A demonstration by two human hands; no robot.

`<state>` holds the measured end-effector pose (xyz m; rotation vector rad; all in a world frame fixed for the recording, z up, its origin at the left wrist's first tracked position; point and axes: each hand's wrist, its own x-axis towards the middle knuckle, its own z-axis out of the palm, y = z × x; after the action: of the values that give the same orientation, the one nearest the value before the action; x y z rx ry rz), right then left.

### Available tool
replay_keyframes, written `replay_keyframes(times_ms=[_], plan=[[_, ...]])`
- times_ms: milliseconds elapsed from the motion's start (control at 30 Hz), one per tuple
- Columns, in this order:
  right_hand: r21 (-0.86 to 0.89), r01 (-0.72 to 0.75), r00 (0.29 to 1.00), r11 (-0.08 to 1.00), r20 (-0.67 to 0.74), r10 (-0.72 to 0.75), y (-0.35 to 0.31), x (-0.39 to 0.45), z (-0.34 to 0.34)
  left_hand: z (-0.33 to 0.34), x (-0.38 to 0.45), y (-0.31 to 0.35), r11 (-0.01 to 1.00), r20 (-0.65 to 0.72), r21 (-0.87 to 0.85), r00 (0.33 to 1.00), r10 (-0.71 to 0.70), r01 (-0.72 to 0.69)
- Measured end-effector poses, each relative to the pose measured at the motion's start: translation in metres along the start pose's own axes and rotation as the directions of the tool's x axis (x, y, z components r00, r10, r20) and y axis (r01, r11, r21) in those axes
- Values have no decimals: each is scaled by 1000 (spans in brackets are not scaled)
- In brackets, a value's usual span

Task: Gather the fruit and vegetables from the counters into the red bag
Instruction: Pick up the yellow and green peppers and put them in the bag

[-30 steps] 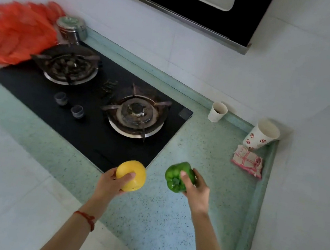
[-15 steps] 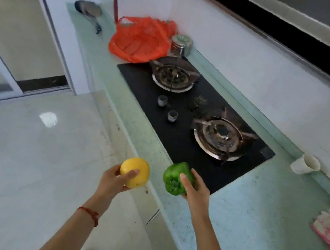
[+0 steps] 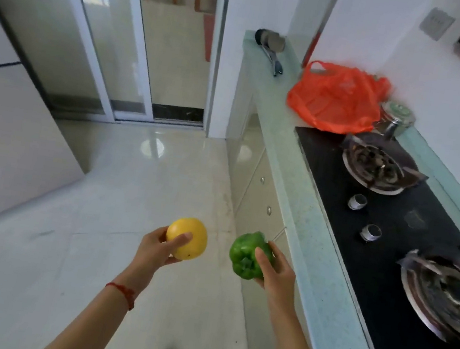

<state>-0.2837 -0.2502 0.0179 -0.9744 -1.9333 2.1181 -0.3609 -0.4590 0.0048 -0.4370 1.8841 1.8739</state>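
Left hand grips a round yellow fruit; right hand grips a glossy green bell pepper. Both are held above the floor, beside the pale green counter. The crumpled red plastic bag lies well apart on the counter's far end.

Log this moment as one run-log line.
left hand: holds yellow fruit | right hand: holds green pepper | red bag: on counter beyond stove, out of reach
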Motion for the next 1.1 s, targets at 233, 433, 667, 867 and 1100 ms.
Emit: replay_keyframes(times_ms=[233, 433, 667, 867, 1100], plan=[[-49, -25, 993, 998, 117, 31, -10, 52, 60, -41, 39, 15, 997, -121, -72, 993, -13, 4], [-77, -22, 981, 997, 191, 36, -33, 131, 89, -35, 104, 46, 995, -177, -96, 984, -29, 13], [-100, 4, 971, 995, 238, 20, -79, 221, 113, -11, 176, 99, 996, -203, -93, 979, -26, 7], [-88, -23, 970, 996, 238, 44, -101, 278, 139, -8, 232, 132, 995, -212, -98, 977, -35, 15], [-79, -44, 977, 996, 206, 60, -117, 355, 192, -25, 326, 172, 996, -198, -87, 979, -54, 37]])
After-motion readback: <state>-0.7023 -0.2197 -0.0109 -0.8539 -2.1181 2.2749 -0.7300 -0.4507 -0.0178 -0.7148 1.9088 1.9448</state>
